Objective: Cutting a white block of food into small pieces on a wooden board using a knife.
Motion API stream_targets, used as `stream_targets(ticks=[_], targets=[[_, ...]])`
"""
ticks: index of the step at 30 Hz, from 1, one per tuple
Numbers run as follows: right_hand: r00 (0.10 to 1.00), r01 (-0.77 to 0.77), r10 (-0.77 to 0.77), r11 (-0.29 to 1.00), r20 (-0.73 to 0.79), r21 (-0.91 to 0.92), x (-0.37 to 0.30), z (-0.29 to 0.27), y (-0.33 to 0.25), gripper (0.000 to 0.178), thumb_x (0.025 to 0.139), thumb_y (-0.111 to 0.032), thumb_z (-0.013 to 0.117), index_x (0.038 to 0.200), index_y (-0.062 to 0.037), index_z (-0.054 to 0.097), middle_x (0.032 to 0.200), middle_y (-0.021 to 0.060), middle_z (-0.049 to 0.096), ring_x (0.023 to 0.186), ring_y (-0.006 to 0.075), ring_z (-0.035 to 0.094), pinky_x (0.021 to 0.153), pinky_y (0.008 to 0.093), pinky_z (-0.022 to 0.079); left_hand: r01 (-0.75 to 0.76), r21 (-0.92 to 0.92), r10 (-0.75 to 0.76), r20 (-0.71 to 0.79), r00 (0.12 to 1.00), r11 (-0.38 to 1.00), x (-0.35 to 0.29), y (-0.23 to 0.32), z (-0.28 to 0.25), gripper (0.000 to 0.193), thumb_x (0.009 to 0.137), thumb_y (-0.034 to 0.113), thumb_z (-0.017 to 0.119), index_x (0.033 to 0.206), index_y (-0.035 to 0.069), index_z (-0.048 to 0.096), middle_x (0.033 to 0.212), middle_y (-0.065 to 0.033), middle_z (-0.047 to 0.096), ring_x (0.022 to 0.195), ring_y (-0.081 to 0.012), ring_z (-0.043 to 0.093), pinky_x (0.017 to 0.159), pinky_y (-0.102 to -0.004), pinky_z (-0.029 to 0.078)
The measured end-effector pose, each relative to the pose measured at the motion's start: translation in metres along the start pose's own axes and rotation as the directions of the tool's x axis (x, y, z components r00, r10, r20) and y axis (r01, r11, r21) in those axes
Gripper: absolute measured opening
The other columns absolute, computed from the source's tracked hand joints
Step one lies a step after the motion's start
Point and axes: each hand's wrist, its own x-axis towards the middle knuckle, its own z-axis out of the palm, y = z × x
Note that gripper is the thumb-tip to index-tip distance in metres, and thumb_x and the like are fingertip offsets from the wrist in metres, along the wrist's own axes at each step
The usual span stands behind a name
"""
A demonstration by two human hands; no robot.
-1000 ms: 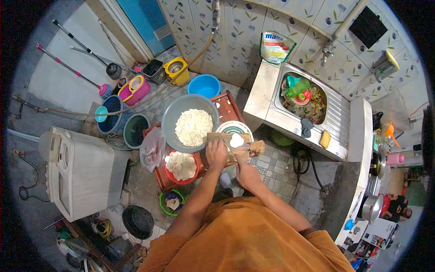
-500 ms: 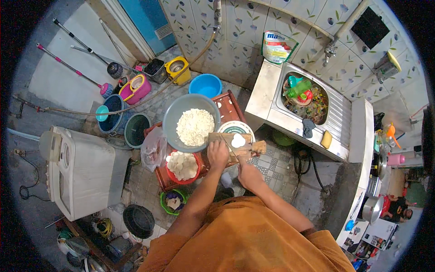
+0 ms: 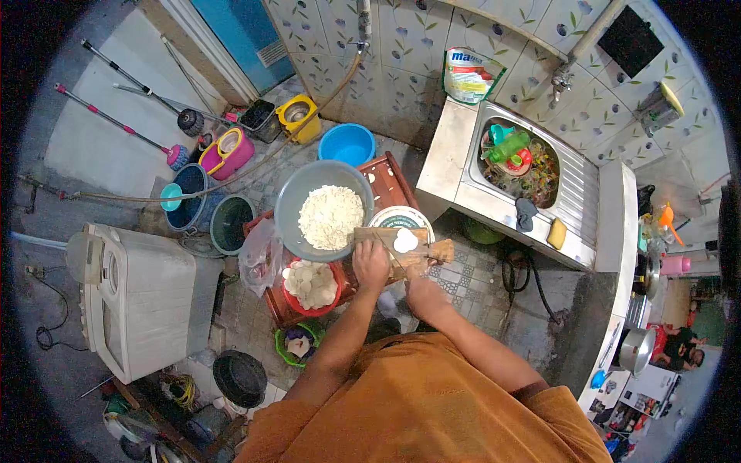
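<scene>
Wooden board (image 3: 421,234) bears pale round slices (image 3: 405,241) just right of the left hand (image 3: 372,265), its fingers together, their hold hidden. Fingers of the right hand (image 3: 426,297) appear clamped on a small, blurred knife (image 3: 398,263). Over the past second, both hands barely shift while the slices' white patch looks slightly broader, suggesting slow, steady cutting.

Arms (image 3: 342,332) angled inward | left hand (image 3: 372,262) palm-down | right hand (image 3: 427,296) curled
</scene>
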Motion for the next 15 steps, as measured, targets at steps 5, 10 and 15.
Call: stream_targets(ticks=[5,10,15], targets=[[0.999,0.035,-0.035,0.999,0.015,0.034,0.029,0.018,0.013,0.024,0.091,-0.009,0.039,0.114,-0.0039,0.042,0.097,0.0273,0.063,0.091,0.0422,0.063,0.075,0.0491,0.052,-0.03,-0.027,0.029,-0.028,0.999,0.999,0.003,0.001,-0.001,0.006,0.073,0.013,0.058,0.076,0.008,0.056,0.079,-0.0108,0.051,0.08,-0.0301,0.052,0.068,-0.0424,0.044],[0.977,0.186,-0.169,0.975,-0.132,0.121,0.034,0.024,0.022,0.021,0.092,-0.015,0.042,0.105,0.001,0.045,0.084,0.0301,0.062,0.082,0.0475,0.06,0.071,0.053,0.048,0.002,-0.049,-0.002,0.0,1.0,0.999,0.002,0.001,-0.002,0.008,0.073,0.008,0.056,0.08,0.005,0.055,0.079,-0.0134,0.051,0.078,-0.0329,0.052,0.068,-0.0446,0.045],[0.977,0.2,-0.193,0.977,-0.097,0.078,0.019,0.022,0.019,0.024,0.093,-0.018,0.043,0.101,0.0041,0.043,0.08,0.0306,0.061,0.077,0.0492,0.06,0.069,0.0541,0.048,-0.022,-0.012,0.022,-0.054,0.998,1.0,0.001,-0.001,0.0,0.005,0.071,0.011,0.057,0.074,0.009,0.054,0.077,-0.0095,0.049,0.077,-0.0295,0.052,0.067,-0.0407,0.044]])
